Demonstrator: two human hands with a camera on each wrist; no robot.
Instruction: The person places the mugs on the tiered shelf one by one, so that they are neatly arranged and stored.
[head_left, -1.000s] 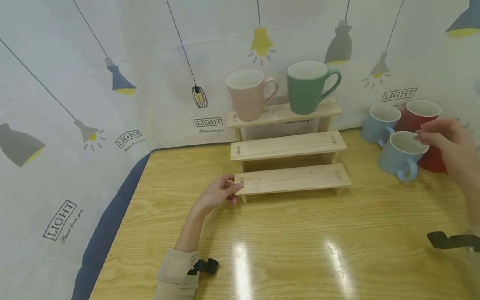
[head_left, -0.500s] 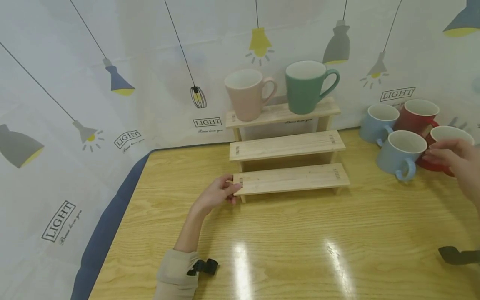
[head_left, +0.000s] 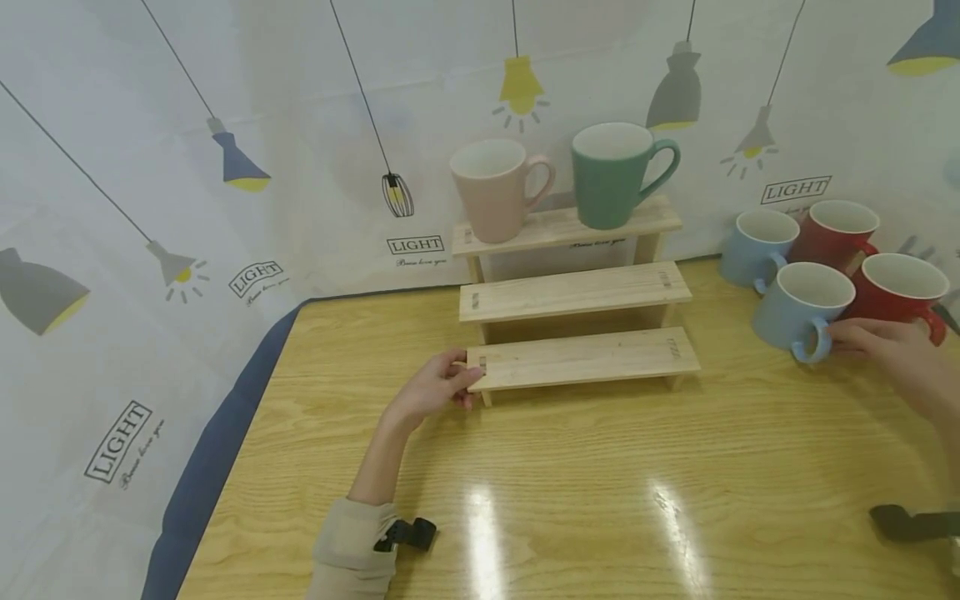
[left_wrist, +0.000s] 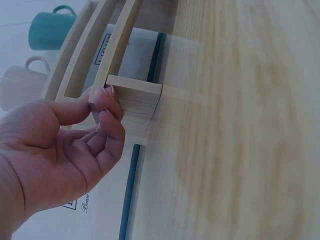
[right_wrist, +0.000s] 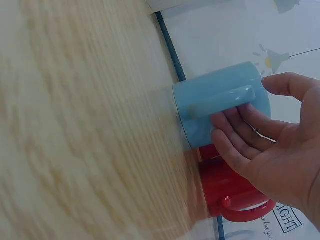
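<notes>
My left hand pinches the left end of the lowest step of a three-step wooden rack; in the left wrist view, thumb and fingertips meet at the board's corner. At the right, my right hand reaches to the handle of the front light-blue mug. Seen from the right wrist, its fingers lie beside and partly behind the mug handle, with the thumb apart near the rim. A pink mug and a green mug stand upright on the rack's top step.
Behind the front blue mug stand another light-blue mug and a red mug. A second red mug is close on its right, by my right hand. A lamp-printed cloth hangs behind the wooden table.
My right hand has come down from above the front mugs to the front blue mug's handle, uncovering the near red mug. The left hand keeps its hold on the rack.
</notes>
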